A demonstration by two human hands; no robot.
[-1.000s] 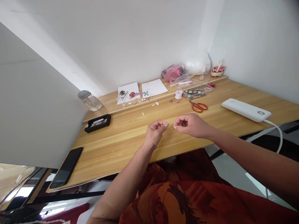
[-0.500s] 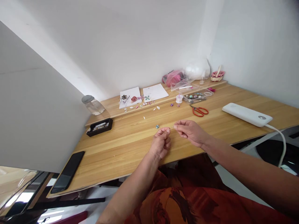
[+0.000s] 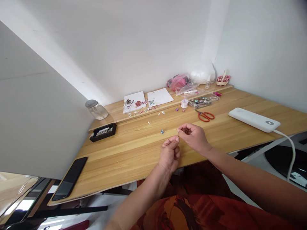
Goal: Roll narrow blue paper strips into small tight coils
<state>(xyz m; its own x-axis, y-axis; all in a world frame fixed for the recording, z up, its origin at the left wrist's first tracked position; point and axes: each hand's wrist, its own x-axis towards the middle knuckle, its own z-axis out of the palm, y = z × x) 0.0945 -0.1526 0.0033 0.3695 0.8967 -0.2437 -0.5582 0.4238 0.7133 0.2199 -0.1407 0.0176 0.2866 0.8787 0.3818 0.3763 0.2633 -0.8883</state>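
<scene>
My left hand is closed in a pinch above the table's front part, its thumb and finger pressed together on something too small to make out. Just up and to the right, my right hand also pinches, with a thin pale bit showing at its fingertips. The two hands' fingertips are very near each other. A small blue bead-like piece lies on the wooden table just beyond my left hand. Farther back are a white sliver and two small purple pieces, one of them nearer the middle.
Red-handled scissors, a white spool and a clear box lie beyond my right hand. A white power bank with a cable is at the right. A black tray, glass jar and phone stand or lie left.
My left hand has moved slightly right, and the golden wire-like strand seen at its fingers earlier no longer shows clearly. My right hand has turned, its fingers more curled. The view has shifted slightly.
</scene>
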